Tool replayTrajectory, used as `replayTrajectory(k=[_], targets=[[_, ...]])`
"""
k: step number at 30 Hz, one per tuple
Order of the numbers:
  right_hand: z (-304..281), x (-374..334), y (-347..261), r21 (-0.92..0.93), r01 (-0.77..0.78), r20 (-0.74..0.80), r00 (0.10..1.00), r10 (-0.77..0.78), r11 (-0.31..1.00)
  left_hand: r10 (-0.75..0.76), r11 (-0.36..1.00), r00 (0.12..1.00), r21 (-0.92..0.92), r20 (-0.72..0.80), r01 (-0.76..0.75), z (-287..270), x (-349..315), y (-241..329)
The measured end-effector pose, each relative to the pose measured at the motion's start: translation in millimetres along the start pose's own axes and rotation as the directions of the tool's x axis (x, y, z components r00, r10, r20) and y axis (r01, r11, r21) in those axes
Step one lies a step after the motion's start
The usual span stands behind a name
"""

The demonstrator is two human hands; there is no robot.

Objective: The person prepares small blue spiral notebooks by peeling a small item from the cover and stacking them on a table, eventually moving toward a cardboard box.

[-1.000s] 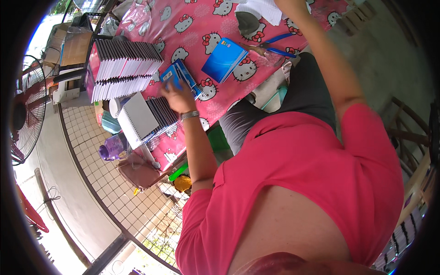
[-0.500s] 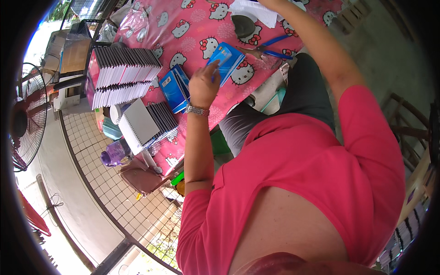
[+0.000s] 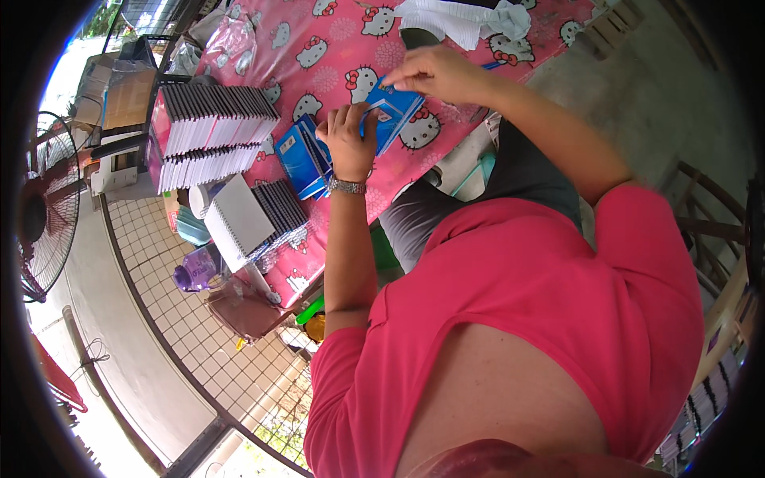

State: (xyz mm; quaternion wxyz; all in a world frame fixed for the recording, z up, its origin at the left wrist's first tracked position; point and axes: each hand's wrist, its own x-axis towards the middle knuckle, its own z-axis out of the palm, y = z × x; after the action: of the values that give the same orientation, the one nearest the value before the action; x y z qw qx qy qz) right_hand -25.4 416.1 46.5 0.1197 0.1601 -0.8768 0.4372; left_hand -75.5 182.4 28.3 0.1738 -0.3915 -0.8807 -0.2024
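Notebooks [image 3: 401, 105] — blue — lie between left hand [image 3: 348, 142] and right hand [image 3: 437, 74].

Blue notebook [image 3: 402, 110] part-hidden, tablecloth [image 3: 343, 49] cropped

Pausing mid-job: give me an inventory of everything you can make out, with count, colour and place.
Glossy cat-print tablecloth: one, pink, across table
Blue-covered notebooks: two piles, blue, by the hands
Black-spined notebook stacks: two rows, white-paged, table's left
White-topped spiral notebook pile: one, white, near-left table edge
Plastic bottle: one, purple, left of that pile
Soft bag: one, brown, beside bottle
Crumpled paper: uncounted, white, table's far right
Round caged fan: one, dark, far left
Cardboard box: at least one, brown, upper left
Smaller clutter: too unclear to count
Metal-banded wristwatch: one, silver, left wrist
Left hand: one, bare, between blue piles
Right hand: one, bare, at right pile's far end
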Motion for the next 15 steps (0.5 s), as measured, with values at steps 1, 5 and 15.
replayTrajectory(k=[1,5,15], targets=[[9.3,-8.3,0.1,0.072,-0.036,0.013,0.999,0.035,0.997,0.012,1.000,1.000,-0.010,0.007,-0.012,-0.6,-3.2,0.7],[36.6,-20.4,-0.1,0.238,-0.041,-0.121,0.990,0.071,0.970,0.053,0.998,0.999,0.018,-0.008,-0.052,-1.9,-8.8,2.1],[48.1,-19.8,-18.0,0.141,0.042,-0.172,0.985,-0.018,0.989,0.004,0.999,1.000,0.043,-0.018,-0.003,-4.9,-17.4,10.0]])
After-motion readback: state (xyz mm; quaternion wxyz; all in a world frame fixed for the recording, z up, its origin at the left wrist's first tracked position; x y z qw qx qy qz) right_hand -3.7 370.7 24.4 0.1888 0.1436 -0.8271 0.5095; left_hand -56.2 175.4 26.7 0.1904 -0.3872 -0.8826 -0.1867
